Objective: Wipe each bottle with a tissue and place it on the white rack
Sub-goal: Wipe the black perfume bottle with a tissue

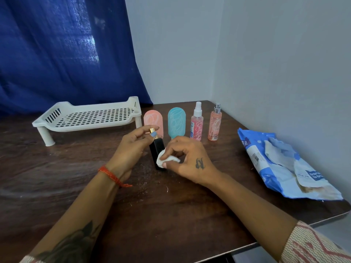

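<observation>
A black bottle point(156, 149) with a gold cap stands on the dark wooden table point(76, 177). My left hand point(131, 149) pinches its cap between thumb and fingertips. My right hand point(187, 160) grips a crumpled white tissue point(167, 160) and presses it against the bottle's lower side. Behind stand a pink bottle point(154, 120), a teal bottle point(176, 121), a pink spray bottle with a white top point(196, 124) and a peach spray bottle with a silver top point(214, 125). The white rack point(85, 118) sits at the back left with nothing on it.
A blue and white tissue pack point(281, 164) lies open near the table's right edge. A blue curtain point(66, 54) hangs behind the rack. Pale walls point(266, 63) close the corner at the back and right.
</observation>
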A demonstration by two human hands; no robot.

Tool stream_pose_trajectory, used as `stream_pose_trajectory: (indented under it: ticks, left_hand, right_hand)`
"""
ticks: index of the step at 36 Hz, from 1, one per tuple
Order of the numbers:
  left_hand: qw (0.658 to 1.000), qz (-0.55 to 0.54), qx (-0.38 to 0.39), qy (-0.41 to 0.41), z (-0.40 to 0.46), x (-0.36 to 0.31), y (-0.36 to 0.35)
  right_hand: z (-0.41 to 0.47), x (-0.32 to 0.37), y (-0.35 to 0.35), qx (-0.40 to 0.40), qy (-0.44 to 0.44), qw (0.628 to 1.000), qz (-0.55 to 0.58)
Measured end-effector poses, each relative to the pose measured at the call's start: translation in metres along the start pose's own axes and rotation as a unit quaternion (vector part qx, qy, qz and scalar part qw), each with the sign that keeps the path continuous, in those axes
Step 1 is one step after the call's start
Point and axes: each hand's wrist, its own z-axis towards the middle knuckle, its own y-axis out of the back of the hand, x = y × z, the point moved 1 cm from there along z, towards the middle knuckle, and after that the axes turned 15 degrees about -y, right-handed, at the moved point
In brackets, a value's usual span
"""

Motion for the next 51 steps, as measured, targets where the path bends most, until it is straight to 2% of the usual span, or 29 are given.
stream_pose_trajectory:
  ticks: [5, 11, 17, 26, 28, 33, 37, 44, 48, 51]
  left_hand:
    - [1.000, 0.002, 0.001, -0.003, 0.000, 0.000, -0.001]
    - [1.000, -0.002, -0.008, -0.007, -0.001, -0.001, -0.002]
    - [1.000, -0.003, -0.020, -0.012, -0.001, -0.002, -0.002]
    - [1.000, 0.010, -0.012, -0.011, -0.002, -0.004, -0.003]
    - [1.000, 0.010, -0.012, -0.011, -0.003, -0.005, -0.003]
    - [1.000, 0.006, -0.022, -0.013, -0.002, -0.003, -0.002]
    - [1.000, 0.009, -0.022, -0.011, -0.001, -0.001, -0.002]
    - [1.000, 0.008, -0.027, -0.009, 0.001, 0.003, -0.001]
    - [0.999, 0.009, -0.034, -0.009, 0.002, 0.004, -0.001]
    - [0.999, 0.006, -0.042, -0.009, 0.003, 0.004, 0.000]
  right_hand:
    - [0.000, -0.003, 0.000, -0.003, -0.014, 1.000, -0.005]
    - [0.000, -0.001, 0.003, -0.098, -0.004, 0.995, -0.003]
    - [-0.001, 0.003, -0.001, -0.001, 0.029, 0.999, -0.035]
    - [-0.003, 0.002, 0.002, 0.045, 0.012, 0.998, -0.040]
    - [-0.003, 0.001, 0.003, 0.025, 0.006, 0.998, -0.059]
    - [-0.001, 0.003, 0.004, -0.089, 0.025, 0.995, -0.043]
    - [-0.002, 0.006, 0.002, -0.042, 0.057, 0.997, -0.044]
    - [-0.005, 0.006, 0.003, 0.030, 0.037, 0.997, -0.060]
    - [-0.005, 0.002, 0.004, 0.008, 0.004, 0.995, -0.099]
    - [-0.003, -0.003, 0.006, -0.047, -0.027, 0.992, -0.113]
